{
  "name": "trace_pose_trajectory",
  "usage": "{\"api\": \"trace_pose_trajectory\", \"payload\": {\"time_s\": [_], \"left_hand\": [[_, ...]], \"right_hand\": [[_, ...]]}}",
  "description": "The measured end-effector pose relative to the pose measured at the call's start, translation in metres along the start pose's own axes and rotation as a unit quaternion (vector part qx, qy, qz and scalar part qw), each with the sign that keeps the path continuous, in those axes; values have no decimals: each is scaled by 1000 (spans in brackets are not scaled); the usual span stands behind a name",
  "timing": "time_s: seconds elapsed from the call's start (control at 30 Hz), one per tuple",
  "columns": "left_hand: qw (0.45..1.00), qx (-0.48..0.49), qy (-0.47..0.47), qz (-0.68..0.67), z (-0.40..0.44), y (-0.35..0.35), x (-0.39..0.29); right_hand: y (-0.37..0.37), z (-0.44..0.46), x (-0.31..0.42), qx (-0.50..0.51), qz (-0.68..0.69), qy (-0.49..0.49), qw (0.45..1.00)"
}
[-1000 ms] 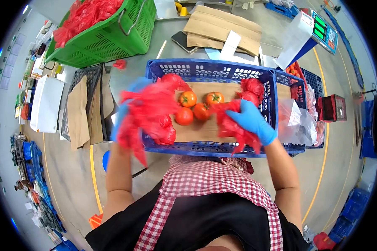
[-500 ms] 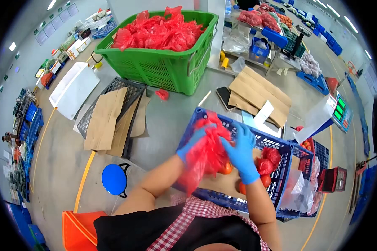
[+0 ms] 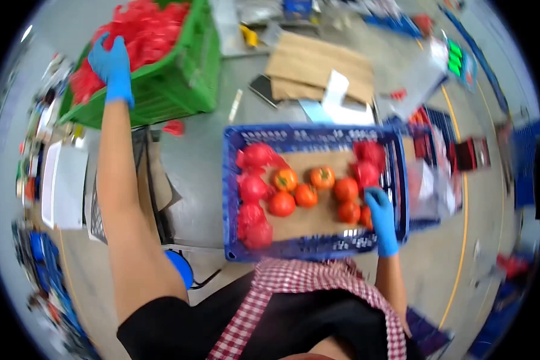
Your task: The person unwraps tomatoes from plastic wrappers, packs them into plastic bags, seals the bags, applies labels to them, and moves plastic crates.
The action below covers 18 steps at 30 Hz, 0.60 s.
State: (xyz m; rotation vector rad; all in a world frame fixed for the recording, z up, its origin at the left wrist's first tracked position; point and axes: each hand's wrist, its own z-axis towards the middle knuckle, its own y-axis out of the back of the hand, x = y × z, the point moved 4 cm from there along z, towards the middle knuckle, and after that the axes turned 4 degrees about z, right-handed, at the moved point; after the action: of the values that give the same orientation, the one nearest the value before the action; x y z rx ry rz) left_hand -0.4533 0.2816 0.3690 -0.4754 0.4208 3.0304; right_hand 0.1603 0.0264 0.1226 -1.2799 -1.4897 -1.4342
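Observation:
Blue gloves cover both hands. My left hand [image 3: 112,66] is over the red plastic bags [image 3: 147,36] in the green basket [image 3: 180,87], its fingers apart with nothing between them. In the blue crate [image 3: 315,133], my right hand [image 3: 380,213] rests at the right side, beside several bare tomatoes [image 3: 348,189]. Its fingers are bent and pressed together; what they hold, if anything, is hidden. Red-wrapped items [image 3: 253,187] line the crate's left side, and more red-wrapped items [image 3: 368,162] lie at its back right. Cardboard covers the crate's bottom.
Behind the crate lie flattened cardboard [image 3: 318,63], a phone [image 3: 264,90] and white paper [image 3: 336,87]. A scale [image 3: 460,63] stands at the back right. A red scrap [image 3: 173,127] is on the metal table. At the left is a white box [image 3: 65,186].
My left hand has left the red bags it held over the crate and moved to the green basket. My right hand has shifted to the crate's right side. The camera view has turned downward.

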Motion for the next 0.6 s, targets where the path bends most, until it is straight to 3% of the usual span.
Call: {"api": "trace_pose_trajectory", "payload": {"time_s": [0.03,0.07,0.1,0.13,0.17,0.2,0.23,0.27,0.3,0.4,0.43,0.53,0.6], "left_hand": [[981,127,22,-146,-49,6,-44],[926,243,52,-283,-102,24,-102],[866,356,4,-350,-156,36,-143],[776,548,-11,-313,-205,52,-179],[635,688,37,-349,-266,61,-193],[651,678,-53,-336,-300,79,-216],[611,731,-60,-298,-336,92,-228],[597,738,-208,-237,-361,96,-241],[572,765,-221,-196,-389,97,-246],[660,667,-346,-20,-420,104,-270],[678,656,-330,2,-430,104,-275],[642,723,-246,67,-433,93,-274],[650,728,-214,55,-433,85,-268]], "right_hand": [[1,-4,-9,0,-19,-7,1000],[4,-6,-15,6,-42,-8,999],[5,-5,-8,10,-115,3,993],[1,-2,1,20,-186,20,982],[-6,6,7,48,-217,76,972],[-16,12,13,78,-246,135,957],[-27,16,15,101,-305,164,933],[-37,19,14,124,-362,191,904],[-47,20,10,145,-417,216,871],[-57,38,-29,153,-481,182,844],[-61,41,-34,146,-486,172,844],[-64,48,-35,159,-490,119,849],[-50,52,-26,171,-363,48,915]]}}
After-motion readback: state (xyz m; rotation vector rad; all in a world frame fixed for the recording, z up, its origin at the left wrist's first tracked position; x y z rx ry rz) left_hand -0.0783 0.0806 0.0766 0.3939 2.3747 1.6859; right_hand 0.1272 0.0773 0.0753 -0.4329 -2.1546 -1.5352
